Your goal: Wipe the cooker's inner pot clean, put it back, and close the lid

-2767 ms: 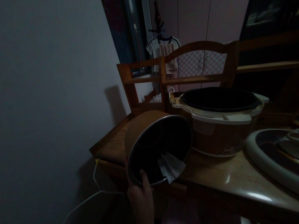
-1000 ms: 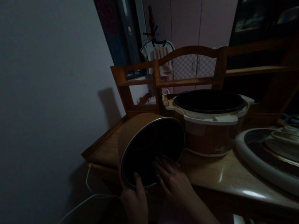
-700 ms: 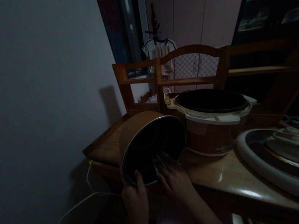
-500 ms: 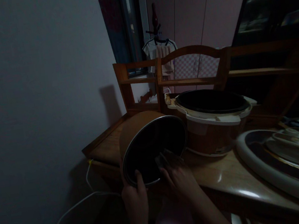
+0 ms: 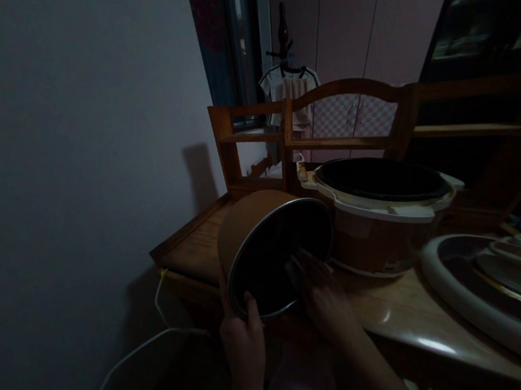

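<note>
A rice cooker inner pot (image 5: 254,221), tan outside and dark inside, is tilted with its mouth toward me at the table's edge. My left hand (image 5: 244,331) grips its lower left rim, thumb over the inside. My right hand (image 5: 324,292) reaches into the mouth at the lower right, fingers closed round a pale, thin cloth-like piece (image 5: 297,270); dim light hides its exact kind. Just right of the pot stands the cooker body (image 5: 376,237), with a white rim and a dark opening. Its round lid (image 5: 451,298) lies at the right.
The wooden table (image 5: 412,322) has a raised shelf rack (image 5: 344,143) along its back. A plain wall (image 5: 91,147) closes off the left. A white cable (image 5: 119,364) hangs by the table's left corner. Clothes on a stand (image 5: 291,82) and a pink wardrobe (image 5: 348,23) are behind.
The whole view has shifted, so things sit slightly farther right. My right hand, with the pale piece, has moved a little up and right inside the pot; my left hand keeps its hold.
</note>
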Available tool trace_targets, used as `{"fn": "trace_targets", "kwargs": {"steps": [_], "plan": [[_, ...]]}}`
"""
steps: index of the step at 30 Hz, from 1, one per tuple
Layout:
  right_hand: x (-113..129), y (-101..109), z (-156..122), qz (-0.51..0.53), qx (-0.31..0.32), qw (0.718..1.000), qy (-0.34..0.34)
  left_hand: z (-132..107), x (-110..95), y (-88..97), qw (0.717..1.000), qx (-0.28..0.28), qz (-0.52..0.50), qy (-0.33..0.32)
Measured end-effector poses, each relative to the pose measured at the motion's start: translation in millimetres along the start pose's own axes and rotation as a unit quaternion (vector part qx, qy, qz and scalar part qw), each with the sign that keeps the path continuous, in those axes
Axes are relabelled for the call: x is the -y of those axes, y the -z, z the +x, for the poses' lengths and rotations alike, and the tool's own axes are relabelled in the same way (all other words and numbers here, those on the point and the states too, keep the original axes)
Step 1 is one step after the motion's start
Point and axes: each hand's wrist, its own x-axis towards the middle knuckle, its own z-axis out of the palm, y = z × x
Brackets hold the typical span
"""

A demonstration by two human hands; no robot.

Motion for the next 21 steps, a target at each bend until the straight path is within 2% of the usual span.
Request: {"fn": "trace_targets", "kwargs": {"steps": [10,21], "plan": [[1.1,-1.4,-3.5,-0.004,0.01,1.0,0.004,-0.1,-2.6,0.6,1.0,-0.002,-0.003,-0.006],[2.3,-0.3,-7.5,0.04,0.027,0.999,0.007,1.4,6.7,-1.0,1.0,0.0,0.014,-0.003]]}}
